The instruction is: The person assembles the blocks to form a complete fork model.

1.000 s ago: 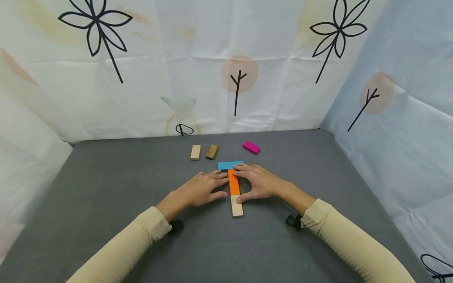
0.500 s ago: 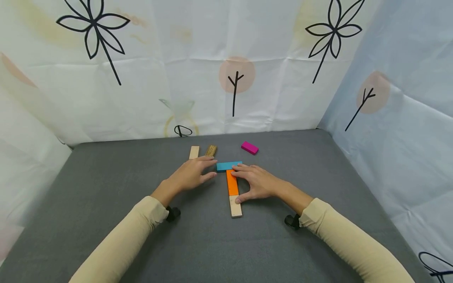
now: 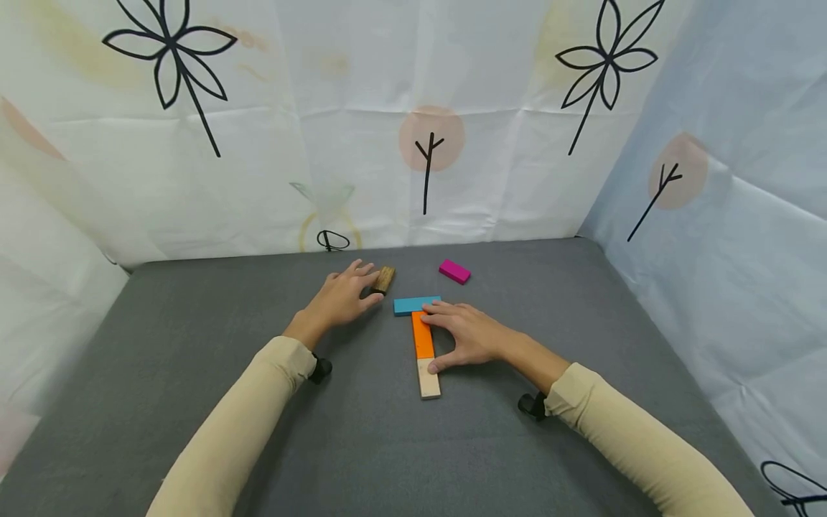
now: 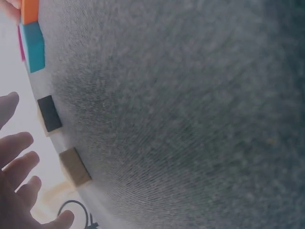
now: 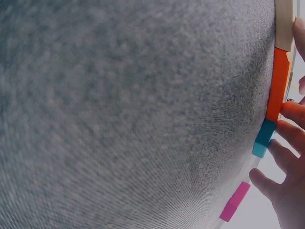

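In the head view my left hand (image 3: 338, 296) is at the back of the table with its fingers spread. It covers the pale wooden block, which shows in the left wrist view as a tan block (image 4: 75, 167) near the fingertips. Just right of the hand is a brown grained block (image 3: 385, 278). My right hand (image 3: 470, 333) rests its fingertips on the blue block (image 3: 407, 306) and orange block (image 3: 423, 337), its thumb on a light wooden block (image 3: 429, 385). These three blocks form a T, the blue one lying across the top. Neither hand grips anything.
A magenta block (image 3: 455, 271) lies apart behind the blue one. Grey cloth (image 3: 413, 459) covers the table. White printed fabric (image 3: 375, 143) hangs along the back, and more fabric (image 3: 743, 237) closes off the right side.
My left hand has left the side of the orange block and moved left and back, over the pale block by the brown one. My right hand has stayed on the T of blocks.
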`<control>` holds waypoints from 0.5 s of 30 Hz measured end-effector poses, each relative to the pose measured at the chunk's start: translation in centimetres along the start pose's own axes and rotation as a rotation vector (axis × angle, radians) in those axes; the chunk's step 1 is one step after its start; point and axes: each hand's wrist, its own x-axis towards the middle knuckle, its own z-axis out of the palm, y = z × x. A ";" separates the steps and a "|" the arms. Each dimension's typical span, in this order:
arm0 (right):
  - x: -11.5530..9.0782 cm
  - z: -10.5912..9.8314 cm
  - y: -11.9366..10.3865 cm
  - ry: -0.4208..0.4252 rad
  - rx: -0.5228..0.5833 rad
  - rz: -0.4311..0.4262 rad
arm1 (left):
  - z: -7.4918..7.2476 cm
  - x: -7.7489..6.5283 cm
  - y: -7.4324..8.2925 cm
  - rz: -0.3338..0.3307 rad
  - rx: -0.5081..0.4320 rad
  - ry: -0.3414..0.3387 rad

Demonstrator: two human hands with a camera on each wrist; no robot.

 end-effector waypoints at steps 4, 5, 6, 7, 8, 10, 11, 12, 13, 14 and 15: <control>0.0 0.1 0.0 0.006 0.005 0.000 | 0.1 0.2 -0.1 -0.025 0.004 -0.031; 0.0 0.1 0.0 0.007 0.004 0.001 | 0.2 0.2 -0.2 -0.025 0.007 -0.034; 0.0 0.1 0.0 0.007 0.003 0.003 | 0.3 0.2 -0.2 -0.025 0.005 -0.037; 0.0 0.1 0.0 0.006 0.002 0.005 | 0.3 0.2 -0.3 -0.025 0.004 -0.040; 0.0 0.1 -0.1 0.004 0.001 0.007 | 0.4 0.2 -0.4 -0.025 0.006 -0.041; 0.0 0.0 0.0 0.004 0.003 0.006 | 0.6 0.2 -0.5 -0.028 0.007 -0.047; 0.0 0.0 0.0 0.004 0.005 0.005 | 0.7 0.2 -0.5 -0.028 0.009 -0.047; 0.0 0.0 0.0 0.005 0.007 0.003 | 0.8 0.2 -0.6 -0.029 0.008 -0.049; 0.0 0.0 0.0 0.004 0.008 0.004 | 0.8 0.2 -0.6 -0.028 0.007 -0.050; 0.0 0.0 0.0 0.003 0.008 0.004 | 0.9 0.2 -0.7 -0.027 0.003 -0.050; 0.0 0.0 0.1 0.004 0.009 0.006 | 1.0 0.2 -0.7 -0.025 -0.001 -0.050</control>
